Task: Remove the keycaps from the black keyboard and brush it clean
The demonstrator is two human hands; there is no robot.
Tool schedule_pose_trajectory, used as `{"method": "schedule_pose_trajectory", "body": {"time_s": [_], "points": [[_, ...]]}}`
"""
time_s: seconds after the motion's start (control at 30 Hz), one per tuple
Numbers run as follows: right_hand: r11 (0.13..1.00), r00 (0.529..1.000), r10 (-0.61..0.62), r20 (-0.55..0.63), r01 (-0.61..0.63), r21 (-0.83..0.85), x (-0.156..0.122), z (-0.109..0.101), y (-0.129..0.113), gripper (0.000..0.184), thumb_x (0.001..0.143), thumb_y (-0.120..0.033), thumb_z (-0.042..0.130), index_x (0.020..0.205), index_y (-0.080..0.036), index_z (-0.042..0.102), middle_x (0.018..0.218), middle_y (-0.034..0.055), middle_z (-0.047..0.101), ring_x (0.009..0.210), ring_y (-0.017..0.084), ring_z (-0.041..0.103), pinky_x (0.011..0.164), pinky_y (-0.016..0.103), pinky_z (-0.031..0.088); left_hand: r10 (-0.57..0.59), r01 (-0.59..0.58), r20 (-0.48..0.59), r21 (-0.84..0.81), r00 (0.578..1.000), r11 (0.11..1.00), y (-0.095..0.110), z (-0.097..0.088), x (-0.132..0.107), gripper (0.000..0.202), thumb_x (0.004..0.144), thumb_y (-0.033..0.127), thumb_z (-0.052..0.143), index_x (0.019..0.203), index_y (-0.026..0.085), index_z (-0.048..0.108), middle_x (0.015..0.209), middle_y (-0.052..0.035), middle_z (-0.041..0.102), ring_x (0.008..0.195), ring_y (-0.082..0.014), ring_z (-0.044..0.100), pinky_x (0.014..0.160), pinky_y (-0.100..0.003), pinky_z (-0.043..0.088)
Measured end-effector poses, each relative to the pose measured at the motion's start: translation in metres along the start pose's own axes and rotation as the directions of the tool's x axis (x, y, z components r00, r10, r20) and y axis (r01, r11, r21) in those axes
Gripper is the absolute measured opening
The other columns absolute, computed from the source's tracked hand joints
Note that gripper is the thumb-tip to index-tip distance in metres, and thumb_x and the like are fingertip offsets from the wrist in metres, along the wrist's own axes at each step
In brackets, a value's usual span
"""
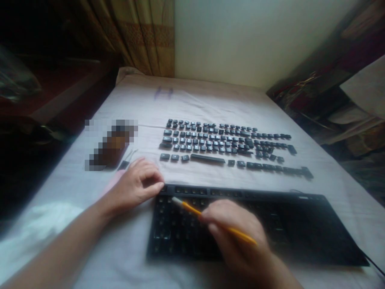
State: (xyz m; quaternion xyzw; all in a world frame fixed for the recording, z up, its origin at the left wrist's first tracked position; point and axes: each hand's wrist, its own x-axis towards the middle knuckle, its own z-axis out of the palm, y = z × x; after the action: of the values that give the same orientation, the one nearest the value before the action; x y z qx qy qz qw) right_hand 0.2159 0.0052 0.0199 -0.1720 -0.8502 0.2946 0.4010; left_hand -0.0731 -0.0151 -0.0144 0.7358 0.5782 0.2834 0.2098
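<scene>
A black keyboard frame (pixel 300 228) with its keycaps removed lies near me on a white cloth. My right hand (pixel 237 235) is closed on a thin orange stick with a white tip (pixel 186 206), and the tip rests over the frame's upper left part. My left hand (pixel 136 184) has its fingers curled, and they press on the frame's top left corner. Beyond the frame, several black keycaps (pixel 222 142) are laid out in rows, with the long spacebar cap (pixel 207 159) among them.
The white cloth-covered table (pixel 210 104) runs back to a pale wall and a curtain (pixel 141 36). A blurred-out brown object (pixel 112 146) lies at the left, with a small dark piece and thin tweezers-like tool (pixel 128 158) beside it. Dark clutter stands off both sides.
</scene>
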Motion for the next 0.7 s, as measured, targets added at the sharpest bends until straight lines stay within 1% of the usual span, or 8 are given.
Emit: {"method": "schedule_pose_trajectory", "body": {"time_s": [0.07,0.17,0.27,0.37,0.43,0.53,0.67,0.7], "points": [[1.0,1.0,-0.005,0.031,0.006,-0.023,-0.0005,0.0002,-0.0005,0.022,0.092,-0.005,0.053,0.105,-0.018,0.064,0.078,0.0055,0.077,0.066,0.017,0.073,0.066,0.03,0.06,-0.003,0.003,-0.001,0.0,1.0,1.0,-0.0004,0.0004,0.0002,0.019,0.088,0.041,0.063,0.079,0.026,0.069,0.084,0.0008,0.07,0.097,-0.0223,0.063,0.108,-0.044,0.039],[0.998,0.991,0.021,0.135,-0.028,0.048,-0.0018,0.0016,-0.004,0.016,0.095,-0.009,0.053,0.103,-0.018,0.065,0.08,0.0053,0.077,0.068,0.017,0.073,0.068,0.029,0.06,-0.002,0.002,-0.001,-0.002,1.0,1.0,-0.0007,0.0009,0.0002,0.02,0.088,0.041,0.063,0.079,0.026,0.069,0.086,0.0004,0.07,0.097,-0.0222,0.063,0.106,-0.044,0.04],[0.994,0.994,0.034,0.103,-0.044,0.099,-0.0028,0.0047,-0.0055,0.016,0.096,-0.01,0.053,0.105,-0.018,0.064,0.083,0.0053,0.077,0.072,0.016,0.073,0.071,0.028,0.06,0.007,-0.007,-0.005,-0.004,1.0,1.0,-0.0005,0.0008,0.0003,0.019,0.088,0.041,0.063,0.078,0.025,0.069,0.084,0.0012,0.07,0.096,-0.0217,0.064,0.106,-0.044,0.039],[0.999,0.999,-0.007,0.035,0.006,0.042,-0.0025,0.0083,-0.0039,0.016,0.096,-0.01,0.054,0.107,-0.018,0.064,0.083,0.0055,0.078,0.071,0.016,0.073,0.069,0.028,0.059,0.015,-0.015,-0.003,0.003,1.0,1.0,-0.0002,0.0005,0.0008,0.019,0.089,0.04,0.062,0.078,0.026,0.068,0.084,0.002,0.07,0.096,-0.0215,0.064,0.108,-0.045,0.037],[0.999,0.996,-0.015,0.091,0.011,0.046,-0.0019,0.0095,-0.0034,0.013,0.097,-0.012,0.054,0.104,-0.017,0.064,0.082,0.0049,0.078,0.069,0.016,0.072,0.068,0.028,0.058,0.015,-0.015,-0.001,0.009,1.0,1.0,0.0,0.0004,0.0012,0.019,0.089,0.04,0.062,0.079,0.026,0.069,0.085,0.0018,0.071,0.097,-0.0218,0.064,0.108,-0.044,0.037],[0.991,0.986,0.006,0.169,-0.028,0.128,-0.0015,0.0092,-0.0046,0.012,0.098,-0.014,0.053,0.102,-0.018,0.064,0.081,0.0044,0.077,0.069,0.016,0.072,0.07,0.028,0.058,0.014,-0.014,-0.003,0.014,1.0,1.0,0.0002,0.0003,0.0015,0.02,0.089,0.041,0.061,0.078,0.025,0.068,0.085,0.0014,0.07,0.097,-0.0219,0.063,0.106,-0.043,0.038],[0.998,0.999,0.012,0.037,-0.014,0.062,-0.0013,0.0089,-0.0054,0.017,0.096,-0.01,0.053,0.106,-0.017,0.064,0.083,0.0056,0.078,0.071,0.017,0.073,0.069,0.028,0.058,0.012,-0.011,-0.004,0.018,1.0,1.0,0.0006,0.0002,0.001,0.02,0.089,0.041,0.061,0.079,0.026,0.068,0.085,0.0013,0.07,0.095,-0.0216,0.064,0.107,-0.043,0.038],[0.999,0.999,0.003,0.034,-0.005,0.041,-0.0012,0.009,-0.0055,0.016,0.096,-0.01,0.053,0.105,-0.017,0.064,0.082,0.0054,0.077,0.069,0.017,0.073,0.068,0.028,0.058,0.013,-0.012,-0.005,0.019,1.0,1.0,0.0006,0.0001,0.0008,0.02,0.089,0.041,0.061,0.079,0.026,0.068,0.085,0.0014,0.07,0.095,-0.0215,0.064,0.107,-0.043,0.038]]}}
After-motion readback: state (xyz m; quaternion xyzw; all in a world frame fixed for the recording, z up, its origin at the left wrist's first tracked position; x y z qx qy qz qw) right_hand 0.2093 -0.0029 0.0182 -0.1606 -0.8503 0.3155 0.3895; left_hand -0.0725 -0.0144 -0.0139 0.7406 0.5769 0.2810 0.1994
